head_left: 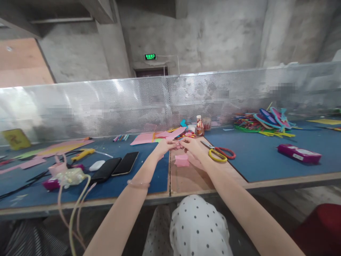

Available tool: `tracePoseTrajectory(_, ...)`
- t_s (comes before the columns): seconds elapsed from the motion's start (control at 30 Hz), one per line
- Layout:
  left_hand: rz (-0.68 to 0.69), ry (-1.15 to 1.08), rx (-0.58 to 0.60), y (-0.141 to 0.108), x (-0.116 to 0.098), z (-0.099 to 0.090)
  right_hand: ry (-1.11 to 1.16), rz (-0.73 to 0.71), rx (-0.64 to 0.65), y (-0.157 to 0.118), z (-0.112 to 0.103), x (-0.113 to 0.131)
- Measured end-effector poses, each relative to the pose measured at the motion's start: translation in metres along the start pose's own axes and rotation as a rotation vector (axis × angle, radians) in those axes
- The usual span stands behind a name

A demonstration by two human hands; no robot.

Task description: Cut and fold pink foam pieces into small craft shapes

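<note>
My left hand [166, 146] and my right hand [189, 145] meet over the middle of the table, both with closed fingers. Between their fingertips is a small piece of pink paper [178, 145]; the fingers cover much of it, so its exact shape is hard to make out. Just below, on the bare wooden strip, lies a small stack of pink paper pieces [182, 160]. Scissors [218, 154] with red and yellow handles rest beside my right wrist. Beyond my hands are pink paper sheets [145, 138].
On the left are two dark phones [126, 164], a yellow glue gun [83, 154] and a tangle of cables. Behind my hands stands a small bottle [199, 126]. Colourful pipe cleaners [247, 122] and a purple box [298, 153] lie right. A perforated metal screen [112, 103] borders the table's back.
</note>
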State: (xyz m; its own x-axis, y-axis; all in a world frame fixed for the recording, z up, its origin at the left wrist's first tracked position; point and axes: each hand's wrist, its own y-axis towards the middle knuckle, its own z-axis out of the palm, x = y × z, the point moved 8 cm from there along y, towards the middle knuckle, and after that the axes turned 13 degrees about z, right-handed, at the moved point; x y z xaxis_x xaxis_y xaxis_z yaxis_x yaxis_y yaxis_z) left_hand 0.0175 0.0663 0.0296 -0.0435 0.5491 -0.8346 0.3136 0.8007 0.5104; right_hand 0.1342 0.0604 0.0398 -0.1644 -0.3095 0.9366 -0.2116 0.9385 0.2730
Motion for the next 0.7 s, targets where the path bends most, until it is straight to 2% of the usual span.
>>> tracePoseTrajectory(0.5, -0.032, -0.045, -0.009, -0.0008, 0.0037, -0.0011, 0.096, 0.024, 0.050, 0.0014, 0.0028, -0.0045)
tracePoseTrajectory(0.7, -0.043, -0.066, -0.003, -0.0014, 0.0042, 0.0004, 0.064, 0.035, 0.032, 0.0023, 0.0021, -0.0065)
